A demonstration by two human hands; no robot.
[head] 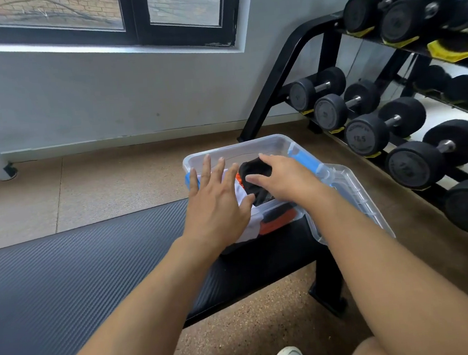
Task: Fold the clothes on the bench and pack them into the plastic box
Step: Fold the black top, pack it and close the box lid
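While the plastic box (280,142) sat at the end of the surface (65,271), the right hand (286,178) pinched the black garment (255,175) inside it, directly beneath that grip; the left hand (215,204), fingers spread, hovered just beside, over the white clothing (242,193).

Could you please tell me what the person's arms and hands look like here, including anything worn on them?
Both forearms are bare right up to the bottom edge of the picture; no sleeve shows. The left hand and the right hand wear no gloves, and no ring, watch or wristband is visible on either wrist. The fingernails that show look short and unpainted. No markings can be made out on either arm.
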